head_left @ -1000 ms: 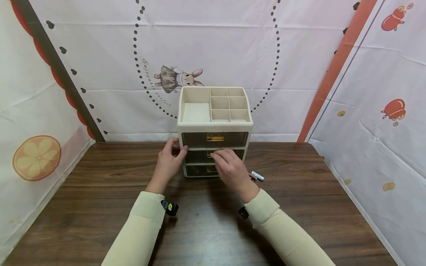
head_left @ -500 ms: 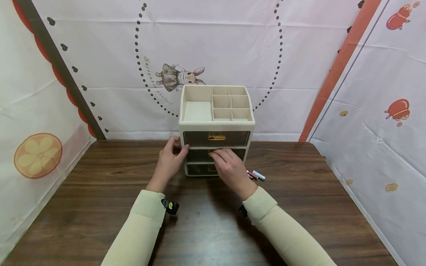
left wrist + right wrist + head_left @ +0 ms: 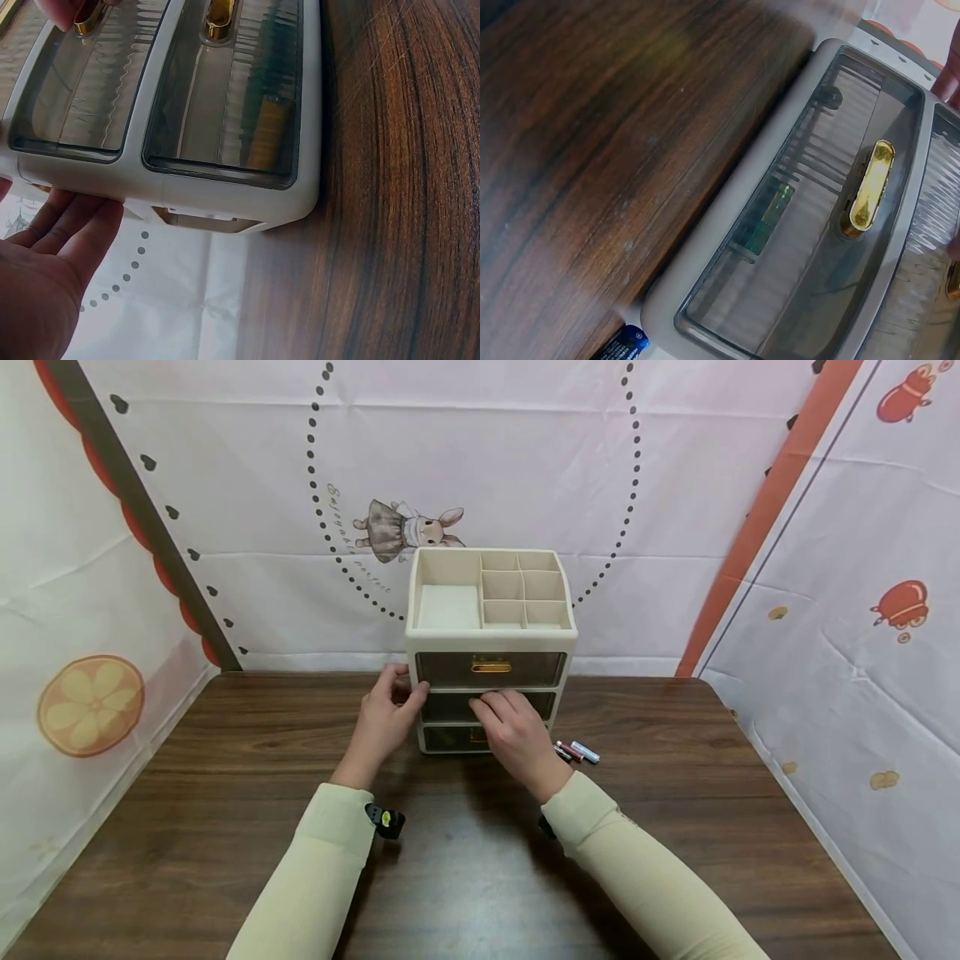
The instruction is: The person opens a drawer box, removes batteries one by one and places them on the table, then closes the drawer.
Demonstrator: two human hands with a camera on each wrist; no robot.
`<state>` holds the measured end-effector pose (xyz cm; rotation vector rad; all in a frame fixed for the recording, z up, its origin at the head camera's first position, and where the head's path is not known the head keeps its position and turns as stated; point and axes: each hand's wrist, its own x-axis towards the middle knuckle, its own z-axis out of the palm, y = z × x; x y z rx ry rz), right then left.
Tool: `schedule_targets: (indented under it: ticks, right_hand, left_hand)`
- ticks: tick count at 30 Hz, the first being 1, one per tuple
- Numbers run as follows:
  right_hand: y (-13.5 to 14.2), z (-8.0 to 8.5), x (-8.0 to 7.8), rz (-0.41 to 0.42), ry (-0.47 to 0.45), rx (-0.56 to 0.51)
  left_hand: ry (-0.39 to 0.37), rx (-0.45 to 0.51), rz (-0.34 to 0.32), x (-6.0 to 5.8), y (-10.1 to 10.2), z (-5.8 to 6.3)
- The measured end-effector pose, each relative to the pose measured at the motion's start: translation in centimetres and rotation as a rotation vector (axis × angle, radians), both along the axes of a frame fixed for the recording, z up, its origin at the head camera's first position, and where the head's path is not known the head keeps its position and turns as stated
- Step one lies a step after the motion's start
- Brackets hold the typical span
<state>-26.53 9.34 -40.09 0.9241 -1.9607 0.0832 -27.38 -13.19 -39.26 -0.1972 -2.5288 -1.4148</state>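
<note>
A cream drawer organizer [image 3: 491, 641] with three dark see-through drawers stands at the back of the table. My left hand [image 3: 382, 714] holds its left edge, thumb on the front frame and fingers along the side; the left wrist view shows these fingers [image 3: 75, 225] against the side wall. With curled fingers, my right hand [image 3: 517, 735] pinches the gold handle [image 3: 88, 16] of the middle drawer, mostly covered in the head view. That drawer looks closed. Through the bottom drawer's front [image 3: 802, 217] a green and gold cylinder [image 3: 769, 217] shows.
Several small batteries [image 3: 585, 752] lie on the table by the organizer's right foot; a blue one [image 3: 622, 343] shows in the right wrist view. Compartments [image 3: 523, 585] top the organizer. A printed cloth [image 3: 480, 460] hangs close behind it.
The head view has shifted slightly. My right fingers now cover the middle handle, part of which showed before. My left hand keeps its place on the organizer's edge.
</note>
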Motion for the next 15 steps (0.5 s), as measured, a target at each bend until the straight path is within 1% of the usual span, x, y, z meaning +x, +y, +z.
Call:
schedule_targets:
  ticks: [6, 10, 15]
  right_hand:
    - [0.0, -0.1, 0.3, -0.001, 0.017, 0.004]
    - [0.0, -0.2, 0.8, 0.008, 0.009, -0.002]
    - [0.0, -0.1, 1.7, 0.034, 0.028, -0.011]
  left_hand:
    - [-0.010, -0.001, -0.016, 0.1, 0.0, 0.0]
    - [-0.020, 0.001, -0.014, 0.0, -0.1, 0.1]
    - [-0.021, 0.002, -0.018, 0.1, -0.2, 0.2]
